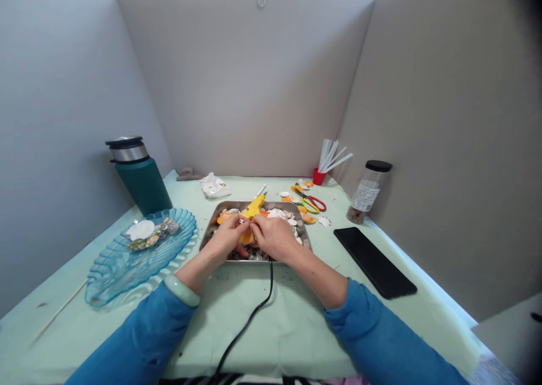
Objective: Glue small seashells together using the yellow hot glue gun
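Observation:
My left hand (227, 236) and my right hand (277, 236) meet over a metal tray (249, 261), fingertips pinched together. A small pale scrap shows at the left fingertips, too small to name; what the right fingers hold is hidden. Just beyond my fingers lies a yellow hot glue gun (254, 205), its nozzle pointing to the back right, partly covered by my hands. Its black cord (270, 294) runs over the tray's front edge towards me. Shells (292, 222), pebbles and orange pieces fill the tray around my hands.
A blue glass dish (169, 255) with shells and a green bottle (141, 182) stand left. Scissors (311, 200), paper cutouts (308, 218) and a red cup (319, 176) of glue sticks lie behind right. A jar (366, 196) and black phone (375, 261) are right. Grey panels enclose the table.

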`<action>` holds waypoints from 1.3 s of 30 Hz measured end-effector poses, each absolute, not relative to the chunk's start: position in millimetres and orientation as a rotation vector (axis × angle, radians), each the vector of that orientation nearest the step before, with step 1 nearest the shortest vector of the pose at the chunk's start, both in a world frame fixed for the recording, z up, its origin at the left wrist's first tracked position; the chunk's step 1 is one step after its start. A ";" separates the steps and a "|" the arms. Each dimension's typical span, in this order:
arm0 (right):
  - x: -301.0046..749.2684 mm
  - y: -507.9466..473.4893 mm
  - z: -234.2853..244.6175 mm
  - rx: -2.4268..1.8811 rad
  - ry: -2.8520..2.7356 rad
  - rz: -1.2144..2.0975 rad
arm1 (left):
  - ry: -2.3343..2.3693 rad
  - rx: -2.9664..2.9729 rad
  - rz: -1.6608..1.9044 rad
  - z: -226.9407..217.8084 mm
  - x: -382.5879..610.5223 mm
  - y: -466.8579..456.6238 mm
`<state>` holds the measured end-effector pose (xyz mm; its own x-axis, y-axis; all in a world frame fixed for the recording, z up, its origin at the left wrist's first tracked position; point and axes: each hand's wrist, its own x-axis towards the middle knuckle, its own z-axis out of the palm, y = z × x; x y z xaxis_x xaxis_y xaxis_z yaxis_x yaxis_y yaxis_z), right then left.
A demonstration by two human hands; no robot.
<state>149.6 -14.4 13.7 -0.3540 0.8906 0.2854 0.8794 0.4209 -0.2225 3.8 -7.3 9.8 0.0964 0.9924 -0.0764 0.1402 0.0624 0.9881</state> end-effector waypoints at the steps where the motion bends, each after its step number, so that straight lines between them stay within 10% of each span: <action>1: 149.6 -14.3 13.5 -1.517 -2.321 0.045 | 1.258 1.304 1.015 9.2 3.6 -6.9; 39: 149.5 -13.6 13.0 -1.498 -2.341 0.033 | 1.309 1.271 0.998 13.1 6.0 -8.4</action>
